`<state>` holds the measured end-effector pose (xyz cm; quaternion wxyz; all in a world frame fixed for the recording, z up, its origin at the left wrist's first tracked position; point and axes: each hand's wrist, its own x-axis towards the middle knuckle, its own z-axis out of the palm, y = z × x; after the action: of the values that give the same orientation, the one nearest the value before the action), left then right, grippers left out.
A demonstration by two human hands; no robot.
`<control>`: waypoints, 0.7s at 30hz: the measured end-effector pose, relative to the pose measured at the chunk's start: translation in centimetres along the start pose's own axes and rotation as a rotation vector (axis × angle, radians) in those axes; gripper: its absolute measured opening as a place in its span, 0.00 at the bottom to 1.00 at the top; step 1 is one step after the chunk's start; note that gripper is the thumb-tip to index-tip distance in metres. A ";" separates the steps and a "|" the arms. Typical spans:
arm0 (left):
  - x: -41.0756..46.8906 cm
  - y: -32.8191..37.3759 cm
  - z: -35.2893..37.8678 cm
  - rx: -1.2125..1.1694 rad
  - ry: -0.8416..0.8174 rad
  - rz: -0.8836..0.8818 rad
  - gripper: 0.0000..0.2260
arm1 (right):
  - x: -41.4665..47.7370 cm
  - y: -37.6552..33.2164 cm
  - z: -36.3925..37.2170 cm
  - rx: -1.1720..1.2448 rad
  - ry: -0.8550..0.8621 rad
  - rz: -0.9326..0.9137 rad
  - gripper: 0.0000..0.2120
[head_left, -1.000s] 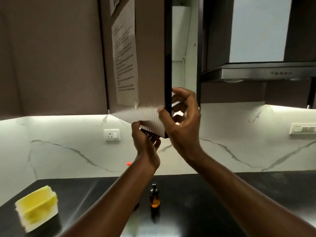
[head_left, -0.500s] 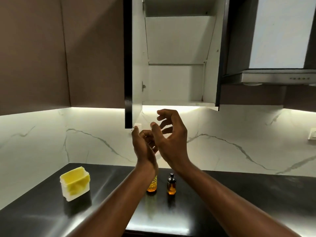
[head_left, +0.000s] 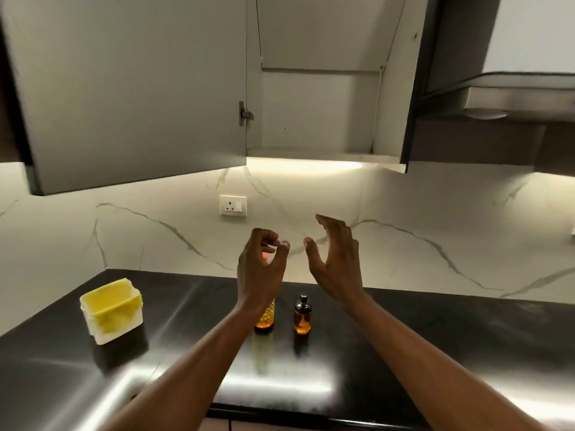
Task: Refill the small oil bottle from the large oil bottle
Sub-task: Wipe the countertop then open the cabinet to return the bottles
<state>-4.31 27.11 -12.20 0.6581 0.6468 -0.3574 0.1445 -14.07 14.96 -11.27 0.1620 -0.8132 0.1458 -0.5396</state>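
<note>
Head view: both hands' fingers spread, empty, above small bottle (head_left: 302, 315), large bottle (head_left: 265, 318) seemingly half-hidden.

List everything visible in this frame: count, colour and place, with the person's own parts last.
Large oil bottle: 1, clear with golden oil and a red cap, on the counter, mostly hidden behind the left wrist.
Small oil bottle: 1, amber with a black top, on the counter just right of the large one.
Tub: 1, white with a yellow lining, left on the counter.
Counter: 1, glossy black.
Cabinet: 1, pale inside, its grey door swung open to the left; no contents visible.
Socket: 1, white, on the marble backsplash.
Hood: 1, steel, upper right.
Left hand: fingers curled, empty, above the bottles.
Right hand: open, empty, above the bottles.
</note>
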 end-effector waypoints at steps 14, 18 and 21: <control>0.8 -22.0 5.8 0.430 -0.204 -0.332 0.43 | -4.9 18.3 12.0 -0.016 -0.503 0.352 0.50; -0.4 -27.5 7.0 0.393 -0.228 -0.454 0.47 | -6.9 21.9 15.5 -0.021 -0.608 0.507 0.54; -0.6 -31.3 8.0 0.354 -0.241 -0.509 0.51 | -8.7 24.7 18.3 -0.008 -0.634 0.597 0.57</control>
<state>13.42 15.79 -36.79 0.5032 0.8322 -0.2289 -0.0425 -1.94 -1.84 -35.55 0.3446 -0.8615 0.3196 -0.1921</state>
